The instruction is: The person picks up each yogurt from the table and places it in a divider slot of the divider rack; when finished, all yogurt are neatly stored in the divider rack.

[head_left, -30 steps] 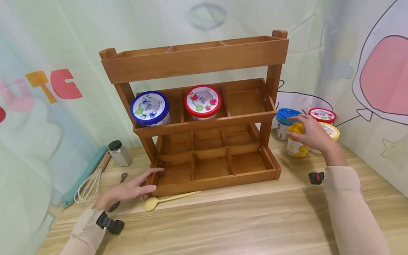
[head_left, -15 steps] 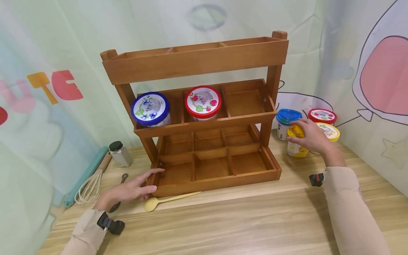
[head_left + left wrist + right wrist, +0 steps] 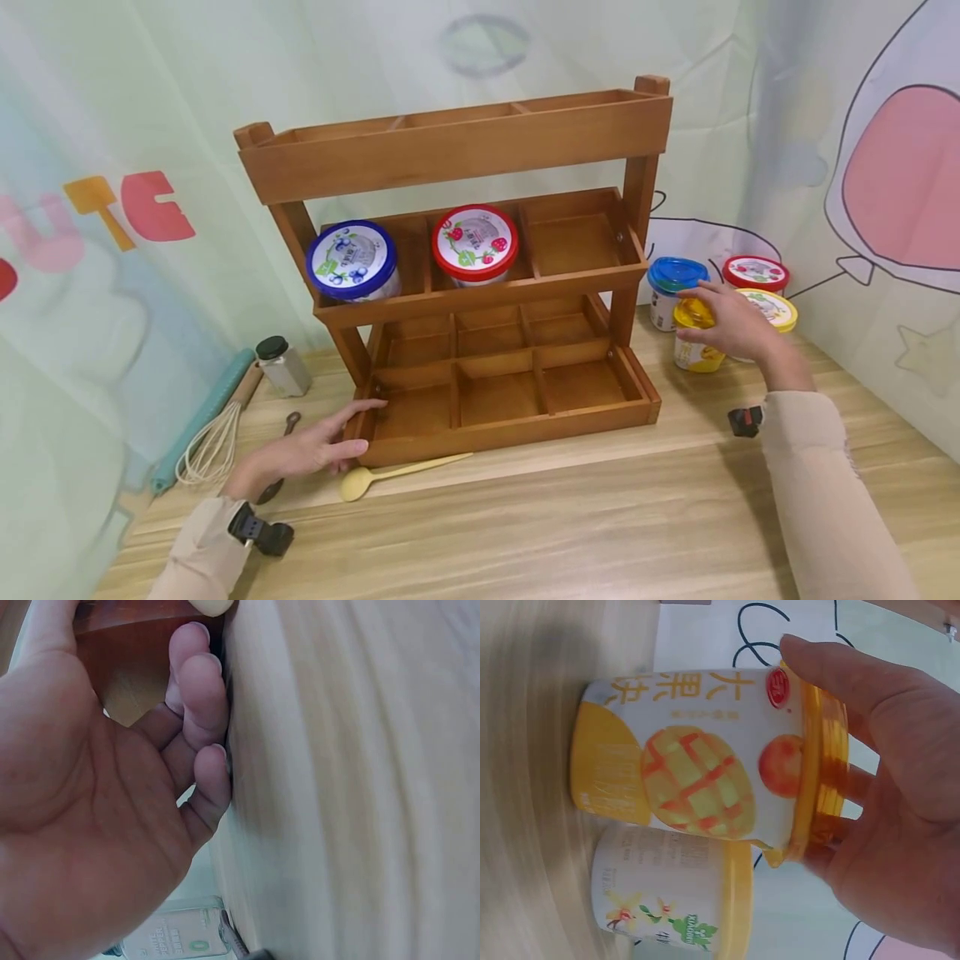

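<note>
Mango-printed cup [image 3: 694, 761] stands upright on table [image 3: 540, 517], long axis vertical, yellow lid [image 3: 823, 769] up; right hand [image 3: 738, 325] grips lid. Wooden rack [image 3: 457, 154] at cup's 9 o'clock; left hand [image 3: 311, 446], thumb and forefinger spread, at rack's 7 o'clock corner.

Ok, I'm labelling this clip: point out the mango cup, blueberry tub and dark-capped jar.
Mango cup [image 3: 694, 776]: right wrist view, printed side.
Blueberry tub [image 3: 352, 261]: head view, lid top.
Dark-capped jar [image 3: 286, 372]: head view, body.

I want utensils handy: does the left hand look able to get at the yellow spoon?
Likely yes: the yellow spoon lies on the table close to the left hand, in front of the wooden rack, with nothing covering it.
</note>
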Demonstrator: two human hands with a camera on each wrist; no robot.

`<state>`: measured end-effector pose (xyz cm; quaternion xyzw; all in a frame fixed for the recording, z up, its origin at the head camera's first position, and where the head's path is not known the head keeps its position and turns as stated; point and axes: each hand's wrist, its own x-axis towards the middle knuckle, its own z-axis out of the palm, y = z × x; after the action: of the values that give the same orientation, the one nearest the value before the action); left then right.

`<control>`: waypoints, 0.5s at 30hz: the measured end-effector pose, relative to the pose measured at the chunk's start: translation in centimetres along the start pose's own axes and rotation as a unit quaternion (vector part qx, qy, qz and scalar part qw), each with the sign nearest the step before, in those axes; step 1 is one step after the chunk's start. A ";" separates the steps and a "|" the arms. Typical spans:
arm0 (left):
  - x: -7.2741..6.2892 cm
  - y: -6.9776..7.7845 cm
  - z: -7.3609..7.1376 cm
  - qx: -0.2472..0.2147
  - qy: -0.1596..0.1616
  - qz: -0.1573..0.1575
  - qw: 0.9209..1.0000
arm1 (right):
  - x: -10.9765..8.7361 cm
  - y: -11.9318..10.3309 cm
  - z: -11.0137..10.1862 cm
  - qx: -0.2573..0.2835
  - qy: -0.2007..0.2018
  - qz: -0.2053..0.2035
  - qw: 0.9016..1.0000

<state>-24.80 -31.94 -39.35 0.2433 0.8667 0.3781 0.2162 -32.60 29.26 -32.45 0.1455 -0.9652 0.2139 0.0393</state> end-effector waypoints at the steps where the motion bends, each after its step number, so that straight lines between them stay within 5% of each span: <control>1: 0.0 0.0 0.0 -0.001 -0.001 0.003 1.000 | -0.1 -0.1 -0.1 -0.002 -0.004 0.001 1.000; 15: 0.0 0.1 0.1 -0.009 -0.002 0.009 1.000 | -0.9 -0.5 -1.0 -0.023 -0.048 -0.016 0.998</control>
<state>-24.73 -31.80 -39.31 0.2496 0.8607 0.3874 0.2164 -31.62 29.50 -31.52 0.1703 -0.9680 0.1842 0.0000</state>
